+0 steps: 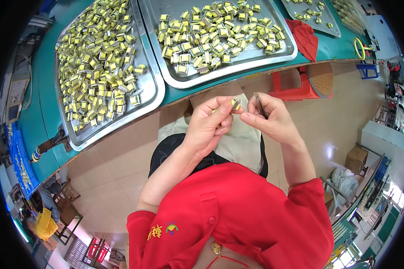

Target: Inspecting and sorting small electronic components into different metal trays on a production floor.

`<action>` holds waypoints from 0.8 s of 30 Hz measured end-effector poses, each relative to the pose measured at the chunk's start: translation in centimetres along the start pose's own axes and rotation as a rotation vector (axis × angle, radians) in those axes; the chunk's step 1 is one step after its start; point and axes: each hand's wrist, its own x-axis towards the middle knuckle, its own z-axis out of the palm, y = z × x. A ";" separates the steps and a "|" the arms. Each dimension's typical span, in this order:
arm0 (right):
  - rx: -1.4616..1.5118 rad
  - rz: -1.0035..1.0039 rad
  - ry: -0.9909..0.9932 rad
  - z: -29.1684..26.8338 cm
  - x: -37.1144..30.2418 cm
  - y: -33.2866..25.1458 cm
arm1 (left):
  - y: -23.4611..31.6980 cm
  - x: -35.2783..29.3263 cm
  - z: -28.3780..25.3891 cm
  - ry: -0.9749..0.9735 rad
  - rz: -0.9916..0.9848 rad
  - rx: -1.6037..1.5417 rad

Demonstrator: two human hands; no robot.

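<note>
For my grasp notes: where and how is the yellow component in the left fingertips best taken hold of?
Probably pinch the yellow component by its exposed end, coming from the right: the left hand covers its left side, while the uncovered end faces the right hand.

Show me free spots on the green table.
Free: green table between the left tray and the pale device; also right of the red cloth, below the right tray. Crowded: left tray and middle tray, heaped with yellow parts.

Yellow characters and, beside them, a small multicoloured emblem stand on the red shirt, well below the left hand.
</note>
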 end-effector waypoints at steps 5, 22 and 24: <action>-0.032 0.002 0.011 0.0 -0.2 -0.4 | -0.2 0.2 0.2 0.002 0.023 0.021; -1.197 -0.059 0.638 -5.0 6.8 -4.2 | 0.0 -0.6 1.3 0.158 0.354 0.452; -1.166 -0.062 0.655 -5.0 6.9 -4.1 | 0.0 -0.6 1.0 0.157 0.355 0.454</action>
